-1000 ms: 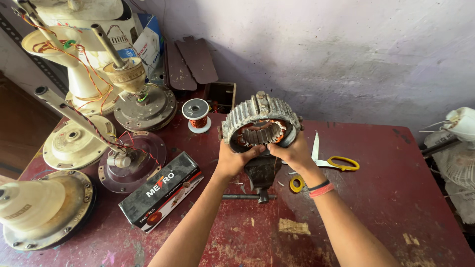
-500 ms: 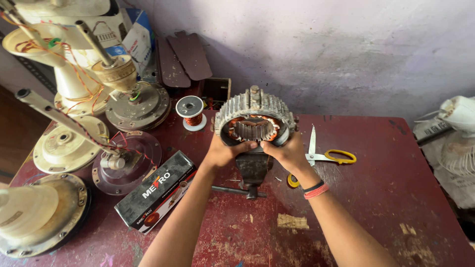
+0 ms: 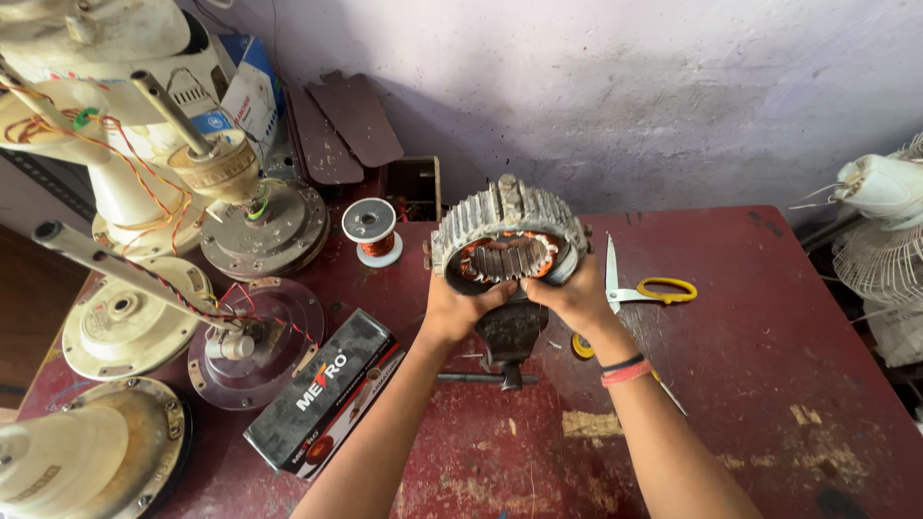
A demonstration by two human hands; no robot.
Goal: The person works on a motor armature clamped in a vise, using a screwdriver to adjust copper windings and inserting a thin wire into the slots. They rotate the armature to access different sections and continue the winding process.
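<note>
Both my hands hold a round grey metal motor stator [image 3: 507, 231] with copper windings inside, tilted up above a small dark bench vise [image 3: 510, 332]. My left hand [image 3: 457, 308] grips its lower left rim, thumb at the inner opening. My right hand [image 3: 577, 293] grips the lower right rim; a red and black band is on that wrist. The stator's bore faces me.
Yellow-handled scissors [image 3: 639, 286] lie right of the stator on the dark red table [image 3: 769, 384]. A copper wire spool [image 3: 372, 231] and a long dark box [image 3: 327, 394] sit to the left. Several ceiling fan motors [image 3: 260, 226] crowd the left side. A white fan [image 3: 880, 240] stands at right.
The view has shifted slightly; my hands still hold the stator over the vise, and its place there has hardly changed.
</note>
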